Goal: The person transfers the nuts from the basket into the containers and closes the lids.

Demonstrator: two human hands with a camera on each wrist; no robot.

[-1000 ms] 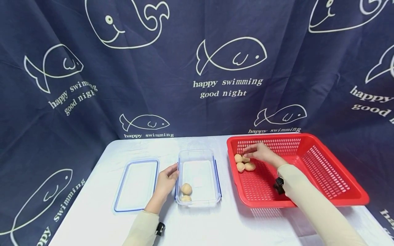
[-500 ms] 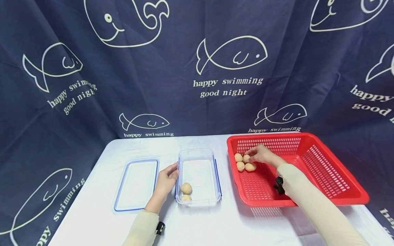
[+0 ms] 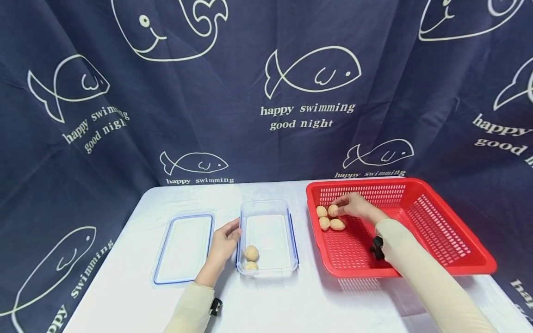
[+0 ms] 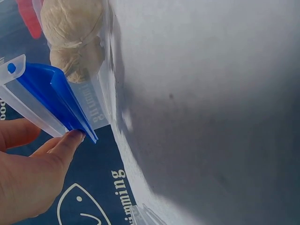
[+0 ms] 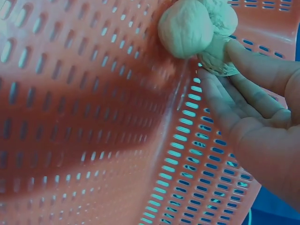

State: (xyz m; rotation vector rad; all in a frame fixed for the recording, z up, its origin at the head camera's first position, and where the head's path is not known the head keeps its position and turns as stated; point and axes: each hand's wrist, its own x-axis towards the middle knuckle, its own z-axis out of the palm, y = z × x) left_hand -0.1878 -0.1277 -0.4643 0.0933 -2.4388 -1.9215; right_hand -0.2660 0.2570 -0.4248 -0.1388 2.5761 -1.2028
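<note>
My left hand (image 3: 225,239) holds the left side of a clear plastic food container (image 3: 266,233), fingertips at its blue latch (image 4: 58,93). Two walnuts (image 3: 251,253) sit in the container's near left corner. Over in the red basket (image 3: 354,259), my right hand (image 3: 355,206) pinches a walnut (image 3: 333,211) between thumb and fingers. Other walnuts (image 3: 337,225) lie right beside it at the basket's left end. From the right wrist, the pinched walnut (image 5: 218,56) shows partly behind the thumb, close against a larger-looking walnut (image 5: 185,28).
A clear lid with a blue seal (image 3: 183,249) lies flat to the left of the container. The white-covered table (image 3: 266,305) carries everything. A dark blue curtain (image 3: 250,138) with fish drawings hangs behind it. The basket's raised rim surrounds the right forearm.
My right hand's fingers have come down beside the back walnut and taken it between thumb and fingertips. The left hand and container stay put, while the head view shifts slightly.
</note>
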